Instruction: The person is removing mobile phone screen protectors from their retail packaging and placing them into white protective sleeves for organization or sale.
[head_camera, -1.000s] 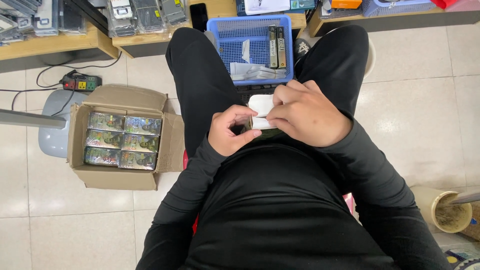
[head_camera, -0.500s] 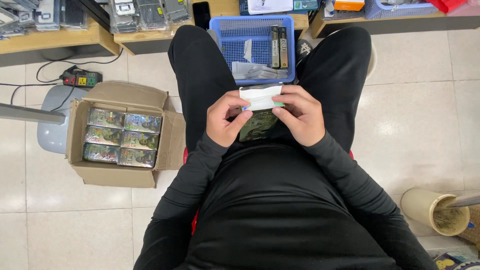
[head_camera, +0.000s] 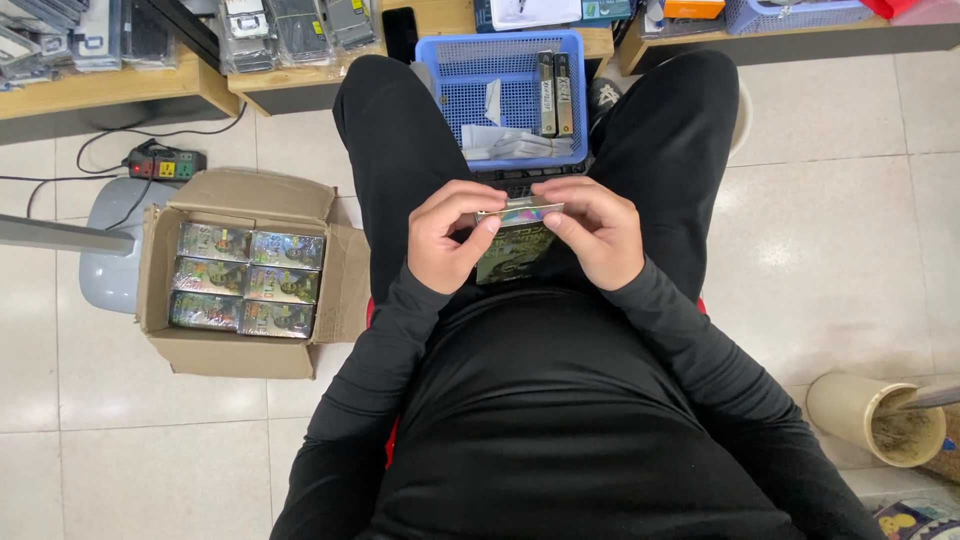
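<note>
Beyond your hands, between your knees, sits a blue plastic basket (head_camera: 455, 100) holding folded white papers (head_camera: 515, 145) and two narrow dark boxes (head_camera: 555, 93) standing side by side. Past the basket, a wooden table (head_camera: 110, 85) carries rows of clear-wrapped packs (head_camera: 290, 22). Out from your left hand, on the tiled floor (head_camera: 830, 220), an open cardboard carton (head_camera: 185, 345) holds shiny wrapped packets (head_camera: 245, 277) laid in rows, and a power strip (head_camera: 165, 162) lies on the floor beyond it. Well out from your right hand and nearer your body stands a beige tub (head_camera: 850, 400). Nothing lies between your hands and the basket.

Your left hand (head_camera: 450, 235) and right hand (head_camera: 590, 230) both close on one small flat box (head_camera: 512, 250), held over your lap against your black clothing. Fingers and thumbs of each hand pinch its upper end from either side. The box shows a dark green printed face toward you and a narrow, iridescent silver top edge between your fingertips (head_camera: 490, 224). Its lower end hangs free, partly hidden by your palms.
</note>
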